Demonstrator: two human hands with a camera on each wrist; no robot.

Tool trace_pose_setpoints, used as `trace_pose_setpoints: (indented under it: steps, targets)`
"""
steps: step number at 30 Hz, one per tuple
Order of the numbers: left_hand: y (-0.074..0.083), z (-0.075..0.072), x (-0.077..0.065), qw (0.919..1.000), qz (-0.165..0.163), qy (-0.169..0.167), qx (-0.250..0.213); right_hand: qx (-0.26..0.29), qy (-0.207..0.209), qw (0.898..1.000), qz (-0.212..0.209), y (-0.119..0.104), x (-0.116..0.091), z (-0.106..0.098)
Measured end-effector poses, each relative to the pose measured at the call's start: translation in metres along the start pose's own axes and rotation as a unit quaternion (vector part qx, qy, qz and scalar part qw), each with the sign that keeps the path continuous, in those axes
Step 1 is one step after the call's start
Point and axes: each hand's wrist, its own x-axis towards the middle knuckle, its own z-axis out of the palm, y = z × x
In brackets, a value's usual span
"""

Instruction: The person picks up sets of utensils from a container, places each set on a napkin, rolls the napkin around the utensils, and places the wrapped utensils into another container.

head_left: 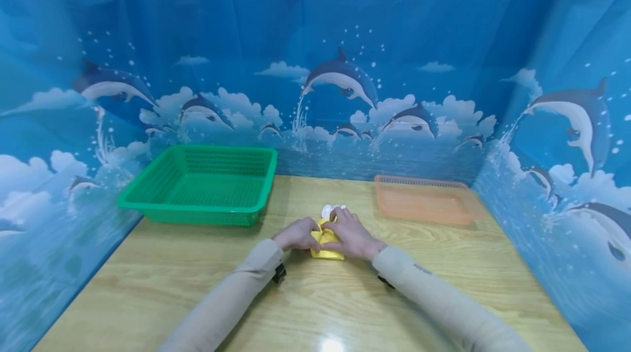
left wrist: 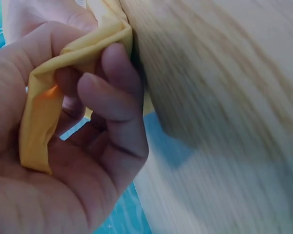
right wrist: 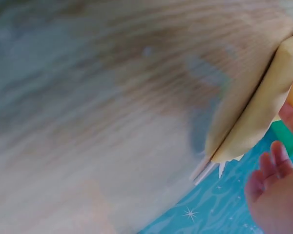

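Observation:
A folded yellow cloth [head_left: 328, 255] lies on the table between both hands, with the white heads of a spoon [head_left: 326, 211] and a fork [head_left: 336, 207] sticking out at its far end. My left hand [head_left: 298, 234] holds a loose strip of it; in the left wrist view the yellow strip [left wrist: 36, 131] passes between the thumb and curled fingers [left wrist: 115, 100]. From the other side my right hand [head_left: 354, 236] grips the cloth with thumb and forefinger. In the right wrist view the rolled cloth [right wrist: 259, 107] shows white utensil tips [right wrist: 221, 169], while the other fingers bend loosely away.
A green plastic basket [head_left: 197, 214] stands at the back left of the wooden table [head_left: 296, 308]. On the back right is a shallow orange basket [head_left: 421, 215]. A blue dolphin-print curtain [head_left: 315, 23] closes off the back and both sides.

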Motion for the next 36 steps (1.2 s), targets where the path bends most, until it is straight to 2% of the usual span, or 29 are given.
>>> trace_pose_setpoints:
  steps: [8, 14, 17, 27, 32, 36]
  targets:
    - [0.006, 0.0, -0.001, 0.999, -0.007, -0.012, -0.041, 0.099, -0.044, 0.993, 0.036, -0.001, 0.002, 0.0]
    - [0.006, 0.0, 0.002, 0.9968, -0.031, -0.018, -0.071, 0.115, -0.062, 0.991, 0.039, 0.001, 0.003, -0.001]
    - [0.007, 0.0, 0.003, 0.9949, -0.032, -0.021, -0.094, 0.121, -0.073, 0.989, 0.042, 0.001, 0.004, -0.002]
    - [0.011, 0.006, 0.004, 0.9916, -0.01, 0.006, -0.129, 0.134, -0.075, 0.987, 0.048, 0.001, 0.001, 0.0]
    - [0.015, 0.007, 0.001, 0.984, -0.004, 0.011, -0.178, 0.134, -0.084, 0.986, 0.048, 0.001, 0.0, -0.002]
    - [0.019, 0.007, -0.001, 0.9768, -0.009, 0.012, -0.214, 0.162, -0.088, 0.982, 0.051, 0.003, -0.002, -0.007]
